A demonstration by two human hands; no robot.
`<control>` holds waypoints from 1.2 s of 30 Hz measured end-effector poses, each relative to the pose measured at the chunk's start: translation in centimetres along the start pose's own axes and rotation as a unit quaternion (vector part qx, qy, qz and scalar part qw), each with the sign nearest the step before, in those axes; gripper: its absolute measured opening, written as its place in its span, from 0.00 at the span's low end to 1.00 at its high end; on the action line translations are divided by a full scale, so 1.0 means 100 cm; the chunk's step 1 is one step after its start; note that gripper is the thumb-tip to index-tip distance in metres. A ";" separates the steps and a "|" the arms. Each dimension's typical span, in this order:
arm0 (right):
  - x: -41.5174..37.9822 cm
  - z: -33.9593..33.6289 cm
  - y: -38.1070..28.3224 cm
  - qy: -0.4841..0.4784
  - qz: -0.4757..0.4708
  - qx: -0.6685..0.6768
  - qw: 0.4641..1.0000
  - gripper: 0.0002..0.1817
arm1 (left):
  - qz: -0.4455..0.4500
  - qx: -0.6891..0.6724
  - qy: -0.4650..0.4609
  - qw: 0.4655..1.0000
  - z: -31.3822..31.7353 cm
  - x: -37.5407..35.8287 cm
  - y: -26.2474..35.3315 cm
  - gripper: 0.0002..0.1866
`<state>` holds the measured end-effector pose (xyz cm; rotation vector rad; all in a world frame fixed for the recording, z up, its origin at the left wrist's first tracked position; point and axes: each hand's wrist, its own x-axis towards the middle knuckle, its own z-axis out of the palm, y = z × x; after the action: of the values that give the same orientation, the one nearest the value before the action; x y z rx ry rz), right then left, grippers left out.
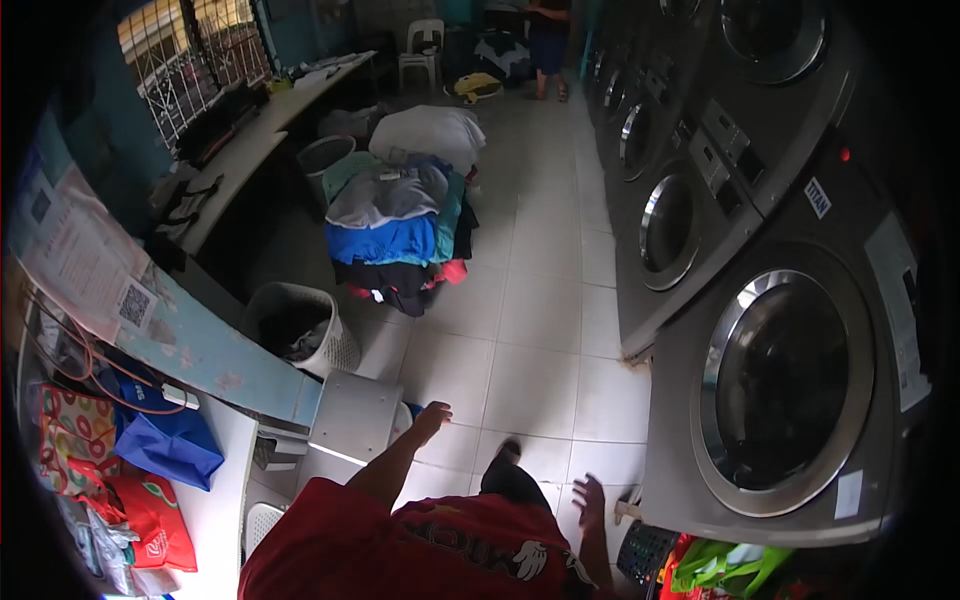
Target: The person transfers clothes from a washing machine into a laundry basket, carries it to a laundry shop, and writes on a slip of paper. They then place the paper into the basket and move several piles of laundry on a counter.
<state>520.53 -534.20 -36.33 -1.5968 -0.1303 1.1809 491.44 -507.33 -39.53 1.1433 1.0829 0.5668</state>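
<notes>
My left hand [432, 420] reaches out over the tiled floor with loosely spread fingers and nothing in it. It is nearest to a grey box-like stand [352, 415] on its left. Lower right, my right hand [590, 497] hangs with its fingers apart, also holding nothing. Close to that hand stands a large dark front-loading machine [780, 390] with a round glass door, which is closed. One dark shoe [510, 450] of mine shows between the hands.
Ahead on the left is a tall heap of clothes [390, 225], with a white laundry basket [335, 345] nearer. Stacked machines [670, 230] line the right side. Bags [170, 440] lie on a white counter [230, 470]. A person [548, 45] stands at the far end.
</notes>
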 end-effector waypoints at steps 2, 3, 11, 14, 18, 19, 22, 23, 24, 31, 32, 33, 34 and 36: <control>0.035 0.049 -0.127 -0.129 -0.135 -0.048 0.981 0.26 | -0.122 0.062 -0.002 0.991 0.007 0.018 0.036 0.11; 0.047 0.075 -0.189 -0.174 -0.174 -0.031 0.969 0.26 | -0.135 0.100 -0.005 0.986 0.004 0.025 0.037 0.12; -0.003 0.255 -0.471 -0.689 -0.383 0.151 0.596 0.30 | -0.311 -0.138 0.284 0.896 -0.068 0.050 -0.072 0.10; -0.005 0.308 -0.519 -0.769 -0.377 0.245 0.454 0.31 | -0.390 -0.133 0.279 0.867 -0.069 0.033 -0.076 0.11; 0.032 0.345 -0.563 -0.728 -0.318 0.360 0.489 0.16 | -0.434 -0.129 0.245 0.857 -0.068 0.101 -0.035 0.12; 0.046 0.355 -0.578 -0.735 -0.320 0.348 0.485 0.16 | -0.426 -0.114 0.232 0.867 -0.067 0.132 -0.024 0.12; 0.091 0.387 -0.622 -0.755 -0.332 0.328 0.461 0.17 | -0.325 0.003 0.180 0.928 -0.071 0.258 0.016 0.13; 0.108 0.396 -0.635 -0.756 -0.332 0.330 0.457 0.16 | -0.264 0.072 0.153 0.950 -0.076 0.305 0.036 0.13; 0.127 0.403 -0.646 -0.752 -0.330 0.329 0.465 0.16 | -0.204 0.135 0.128 0.961 -0.079 0.355 0.060 0.13; 0.280 0.436 -0.723 -0.745 -0.316 0.281 0.516 0.16 | -0.062 -0.008 0.114 0.992 -0.049 0.579 0.276 0.17; 0.306 0.438 -0.738 -0.745 -0.317 0.265 0.524 0.16 | -0.086 -0.022 0.165 0.982 -0.045 0.596 0.300 0.15; 0.333 0.441 -0.752 -0.747 -0.316 0.239 0.534 0.16 | -0.106 -0.039 0.214 0.970 -0.037 0.618 0.324 0.14; 0.363 0.444 -0.770 -0.745 -0.314 0.203 0.552 0.15 | -0.154 -0.045 0.229 0.960 -0.045 0.639 0.313 0.14; 0.425 0.452 -0.802 -0.730 -0.310 0.109 0.600 0.15 | -0.243 -0.068 0.236 0.938 -0.058 0.660 0.300 0.14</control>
<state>546.27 -445.20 4.93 0.0871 -1.4049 1.5075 517.93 -439.64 -37.69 0.5879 1.6505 0.5193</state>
